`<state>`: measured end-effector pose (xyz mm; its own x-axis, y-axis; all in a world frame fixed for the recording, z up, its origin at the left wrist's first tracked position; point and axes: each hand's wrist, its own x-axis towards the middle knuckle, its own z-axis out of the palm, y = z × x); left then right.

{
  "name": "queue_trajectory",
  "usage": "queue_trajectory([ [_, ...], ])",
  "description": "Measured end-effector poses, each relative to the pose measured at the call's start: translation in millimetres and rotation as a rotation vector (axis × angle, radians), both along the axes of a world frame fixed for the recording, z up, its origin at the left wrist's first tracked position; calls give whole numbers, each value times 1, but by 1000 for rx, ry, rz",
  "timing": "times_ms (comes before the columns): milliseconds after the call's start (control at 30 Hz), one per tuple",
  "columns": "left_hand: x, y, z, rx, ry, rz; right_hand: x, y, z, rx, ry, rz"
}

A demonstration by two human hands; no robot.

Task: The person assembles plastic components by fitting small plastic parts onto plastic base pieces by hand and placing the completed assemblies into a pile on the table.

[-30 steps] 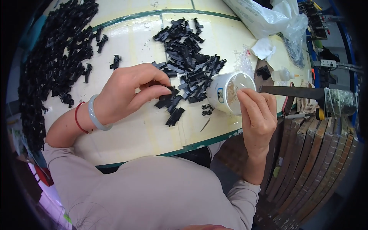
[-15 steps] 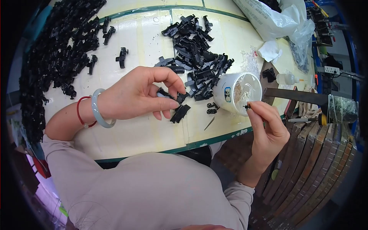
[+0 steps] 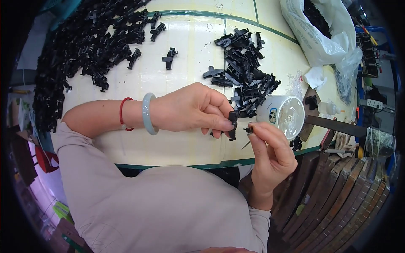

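Note:
My left hand (image 3: 196, 110), with a pale bangle (image 3: 146, 114) and a red cord at its wrist, pinches an elongated black plastic part (image 3: 233, 126) between thumb and fingers. Just to the right, my right hand (image 3: 273, 154) has a small black plastic piece (image 3: 248, 130) between thumb and forefinger. A narrow gap separates the two pieces. Behind my right hand a white tub (image 3: 265, 113) lies on its side, its mouth facing right. Beyond my left hand is a pile of black plastic parts (image 3: 249, 69).
A large heap of black parts (image 3: 84, 50) covers the table's left. One loose part (image 3: 170, 58) lies between the piles. At the far right are a white plastic bag (image 3: 325, 38) and crumpled white paper (image 3: 314, 77). A dark metal bar (image 3: 333, 125) extends beside the tub.
My right hand has moved left with the small piece, close to my left hand. The part in my left hand now stands more upright. The whole view has shifted.

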<state>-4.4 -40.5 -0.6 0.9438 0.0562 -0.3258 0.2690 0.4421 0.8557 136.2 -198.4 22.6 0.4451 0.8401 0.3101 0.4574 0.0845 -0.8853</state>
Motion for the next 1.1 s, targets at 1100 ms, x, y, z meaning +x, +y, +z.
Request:
queue_trajectory([
  [1100,-10,23,19,388,163,257,-8,5,-4,41,57,-243],
])
